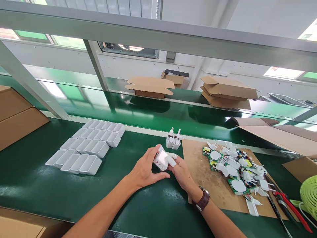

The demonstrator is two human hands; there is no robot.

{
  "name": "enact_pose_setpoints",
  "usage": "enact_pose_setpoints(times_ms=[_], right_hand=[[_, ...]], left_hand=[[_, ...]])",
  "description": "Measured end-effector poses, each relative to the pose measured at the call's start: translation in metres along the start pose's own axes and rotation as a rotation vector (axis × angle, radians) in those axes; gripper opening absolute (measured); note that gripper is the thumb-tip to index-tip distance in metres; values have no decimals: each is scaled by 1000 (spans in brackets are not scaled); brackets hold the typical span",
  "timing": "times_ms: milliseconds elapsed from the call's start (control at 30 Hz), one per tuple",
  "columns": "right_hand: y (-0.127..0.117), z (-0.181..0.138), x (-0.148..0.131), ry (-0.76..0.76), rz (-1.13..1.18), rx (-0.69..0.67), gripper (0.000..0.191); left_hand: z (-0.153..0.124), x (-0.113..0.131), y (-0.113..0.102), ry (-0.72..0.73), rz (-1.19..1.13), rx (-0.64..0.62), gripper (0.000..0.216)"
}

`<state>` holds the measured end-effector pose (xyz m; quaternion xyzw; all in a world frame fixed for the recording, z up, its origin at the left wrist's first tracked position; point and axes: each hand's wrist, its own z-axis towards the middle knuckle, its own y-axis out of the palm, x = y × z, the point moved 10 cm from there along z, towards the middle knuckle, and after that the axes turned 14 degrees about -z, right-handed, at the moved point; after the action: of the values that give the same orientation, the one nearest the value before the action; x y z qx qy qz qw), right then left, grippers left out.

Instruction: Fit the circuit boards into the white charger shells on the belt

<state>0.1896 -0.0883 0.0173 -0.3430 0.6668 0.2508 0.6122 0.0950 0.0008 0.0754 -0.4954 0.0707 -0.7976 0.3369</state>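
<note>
Above the green work surface, a white charger (pixel 161 159) with small port openings on its face is held between both hands. My left hand (pixel 146 167) has its fingers along the charger's left and far side, thumb stretched out below it. White finger covers are on my right hand (pixel 180 170), whose fingers grip the charger's right side; a watch is on that wrist. Just beyond the hands stand two white housings (pixel 173 142) with parts sticking out of the top. Rows of open white housings (pixel 86 145) lie to the left.
On a brown board (pixel 205 185) at the right lies a pile of circuit boards with white plug parts (pixel 232 165). Red-handled pliers (pixel 292 208) and a green basket (pixel 309 191) are at the far right. Cardboard boxes (pixel 228 91) stand behind and left; a metal rail (pixel 158 36) crosses above.
</note>
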Motion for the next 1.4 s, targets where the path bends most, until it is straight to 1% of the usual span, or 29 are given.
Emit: enact_pose_setpoints(times_ms=[33, 100, 167, 200, 233, 300, 367, 400, 467, 500, 567, 633, 700, 733, 800, 867, 900, 967, 1000, 1067, 1100, 1167, 1200, 1267, 1333, 1400], right_hand=[[-3, -1, -5, -54, -27, 43, 40], [-6, -4, -18, -190, -87, 108, 37], [-13, -7, -30, -310, -145, 184, 31], [-21, -8, -34, -345, -175, 245, 29], [-32, -8, -35, -358, -206, 319, 28], [-57, -6, -31, -329, -255, 481, 31], [-77, 1, -20, -261, -267, 572, 42], [-83, 6, -13, -234, -254, 573, 49], [-84, 19, -3, -214, -201, 503, 59], [-82, 24, 0, -216, -176, 457, 62], [-77, 29, 3, -224, -154, 405, 63], [-79, 27, 4, -214, -180, 435, 62], [-83, 22, 1, -212, -243, 495, 59], [-84, 19, -3, -224, -280, 516, 56], [-83, 12, -12, -262, -348, 532, 51], [-77, 5, -22, -300, -407, 516, 48], [-73, 1, -28, -320, -434, 504, 47], [-62, -8, -41, -373, -489, 472, 48], [-57, -12, -48, -404, -515, 456, 47], [-47, -20, -60, -460, -573, 434, 45], [-43, -23, -64, -484, -605, 432, 44], [-38, -24, -72, -525, -678, 432, 45], [-39, -24, -75, -543, -717, 440, 47], [-44, -21, -82, -568, -820, 443, 50], [-57, -20, -90, -568, -977, 447, 52], [-78, -21, -96, -530, -1202, 455, 47]], left_hand=[[0, -1, 0, -3, 38, 3, 102], [0, -5, -2, -21, 120, 37, 93], [3, -16, -9, -85, 160, 98, 84], [5, -24, -14, -140, 151, 135, 82], [8, -34, -19, -205, 126, 172, 81], [16, -53, -28, -340, 49, 236, 82], [28, -69, -30, -446, -34, 255, 81], [36, -74, -27, -480, -77, 239, 78], [52, -80, -16, -518, -153, 183, 70], [58, -82, -9, -529, -183, 155, 69], [67, -83, 4, -536, -227, 118, 73], [69, -82, 14, -520, -246, 86, 82], [66, -77, 15, -464, -183, 52, 84], [64, -73, 9, -423, -105, 40, 82], [57, -60, -15, -326, 127, 39, 74], [46, -43, -53, -249, 406, 84, 62], [40, -34, -75, -236, 546, 125, 55], [24, -21, -120, -282, 808, 222, 36], [16, -17, -139, -320, 914, 251, 29], [5, -16, -161, -379, 1039, 239, 24], [2, -18, -165, -390, 1059, 221, 27], [4, -28, -158, -357, 1003, 149, 33], [6, -34, -147, -328, 928, 91, 34], [13, -46, -119, -264, 759, -42, 33], [18, -52, -95, -216, 679, -126, 29], [20, -57, -86, -203, 711, -126, 31]])
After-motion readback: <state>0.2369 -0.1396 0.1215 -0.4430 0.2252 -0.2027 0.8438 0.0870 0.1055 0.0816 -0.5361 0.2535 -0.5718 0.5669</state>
